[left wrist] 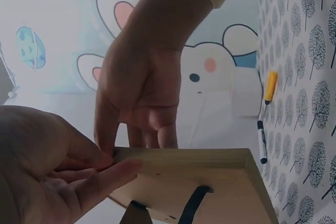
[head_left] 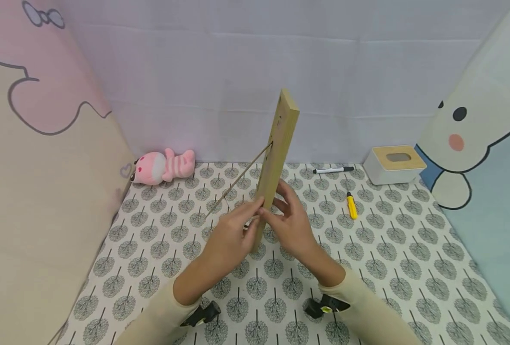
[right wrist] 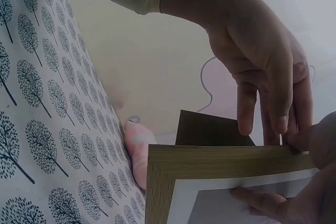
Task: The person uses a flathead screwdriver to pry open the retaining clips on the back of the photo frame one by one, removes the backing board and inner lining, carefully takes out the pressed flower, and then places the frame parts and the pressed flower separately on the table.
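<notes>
A wooden picture frame (head_left: pixel 283 132) is held up edge-on above the table. Its back faces left, with a thin stand flap (head_left: pixel 239 178) swung out. In the left wrist view a dark ribbon (left wrist: pixel 194 203) crosses the back panel. A white mat (right wrist: pixel 184 198) shows at the front in the right wrist view. My left hand (head_left: pixel 225 237) pinches the near edge with thumb and fingers, on the back side. My right hand (head_left: pixel 294 225) grips the same edge from the front side, thumb at the edge and fingers over the front. The two thumbs are close together.
A pink plush toy (head_left: pixel 164 166) lies at the back left. Toward the back right are a marker (head_left: pixel 333 170), a yellow-handled screwdriver (head_left: pixel 352 207) and a white tissue box (head_left: pixel 394 165) with a wooden lid. Fabric walls enclose the tree-patterned tabletop (head_left: pixel 259 311).
</notes>
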Available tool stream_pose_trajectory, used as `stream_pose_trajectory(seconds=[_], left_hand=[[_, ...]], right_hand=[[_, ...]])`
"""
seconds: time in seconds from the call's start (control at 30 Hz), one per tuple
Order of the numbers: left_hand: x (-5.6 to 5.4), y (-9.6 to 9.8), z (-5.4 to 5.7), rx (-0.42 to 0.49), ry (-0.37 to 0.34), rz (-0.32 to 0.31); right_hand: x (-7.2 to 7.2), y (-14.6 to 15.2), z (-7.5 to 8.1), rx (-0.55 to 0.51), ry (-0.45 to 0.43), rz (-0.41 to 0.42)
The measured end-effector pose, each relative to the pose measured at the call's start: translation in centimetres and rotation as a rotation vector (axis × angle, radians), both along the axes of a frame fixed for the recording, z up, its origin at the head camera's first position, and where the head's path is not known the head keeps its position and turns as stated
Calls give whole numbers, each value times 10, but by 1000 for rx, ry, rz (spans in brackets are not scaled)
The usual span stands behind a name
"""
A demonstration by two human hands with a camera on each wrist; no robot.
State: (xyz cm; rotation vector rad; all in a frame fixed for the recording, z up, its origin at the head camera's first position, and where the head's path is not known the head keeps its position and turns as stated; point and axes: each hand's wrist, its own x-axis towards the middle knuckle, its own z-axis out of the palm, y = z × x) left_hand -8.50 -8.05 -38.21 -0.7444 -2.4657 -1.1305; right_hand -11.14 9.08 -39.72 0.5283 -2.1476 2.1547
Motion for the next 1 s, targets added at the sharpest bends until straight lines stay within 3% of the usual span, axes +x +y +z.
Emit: stream_pose_trajectory(seconds=[0.1,0.27,0.37,0.5,0.67,0.8,1.0], left_hand=[[4,-3,7,20,-53,-60],[4,-17,27,216,-30,-146],[-6,-29,35,281,-6,-146],[-24,-46,34,325,-109,-86],[-46,-66,17,273,-267,30],[-68,-78,-9,144,-339,105],[-90,-92,-47,25,-533,124]], right_hand=[[0,6,0,3,29,-27],[-6,28,-2,16,-29,-102],[-12,46,-6,-20,-134,-107],[-17,66,-14,-71,-277,-80],[-20,84,-26,-93,-366,-58],[-25,94,-36,-130,-391,14],[-29,106,-56,-119,-441,170]])
